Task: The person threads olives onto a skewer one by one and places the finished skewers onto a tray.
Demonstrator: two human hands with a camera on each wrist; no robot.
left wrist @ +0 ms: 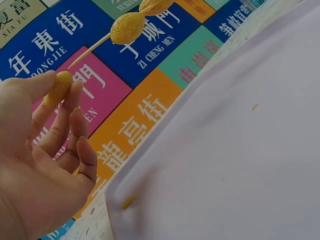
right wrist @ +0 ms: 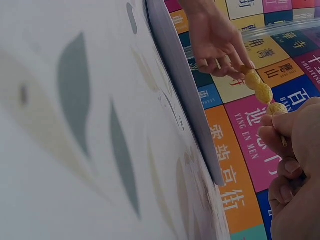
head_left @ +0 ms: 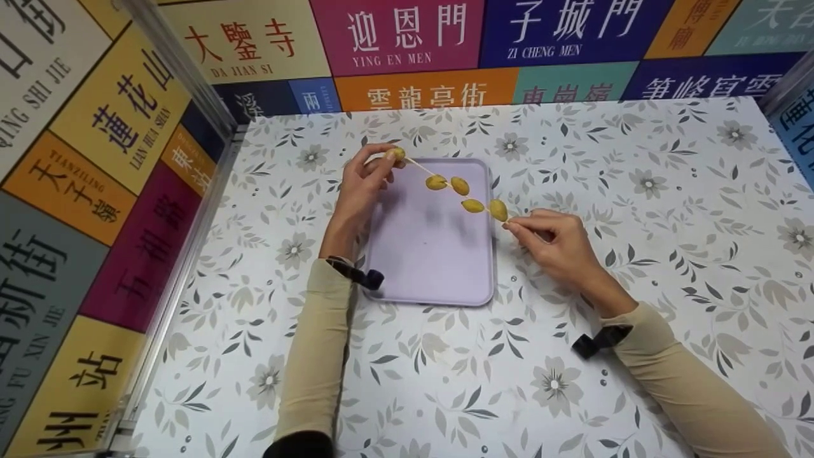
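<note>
My left hand (head_left: 362,181) pinches a wrinkled yellow oval food piece (left wrist: 59,89) between thumb and fingertips, above the far left of a lilac tray (head_left: 426,267). A thin wooden skewer (head_left: 420,167) slants across the tray, its bare tip right at that piece. Several similar yellow pieces (head_left: 472,205) are threaded along the skewer's other half. The right hand (head_left: 553,245), just off the tray's right edge, pinches the skewer's lower end below the last piece. In the right wrist view, the skewer end (right wrist: 284,141) pokes out below the thumb.
The tray lies on a table with a floral cover (head_left: 407,362). Small yellow crumbs (left wrist: 255,107) dot the tray. Panels with large lettering (head_left: 407,35) stand behind the table and along its left side. Each sleeve carries a dark strapped wrist device (head_left: 598,341).
</note>
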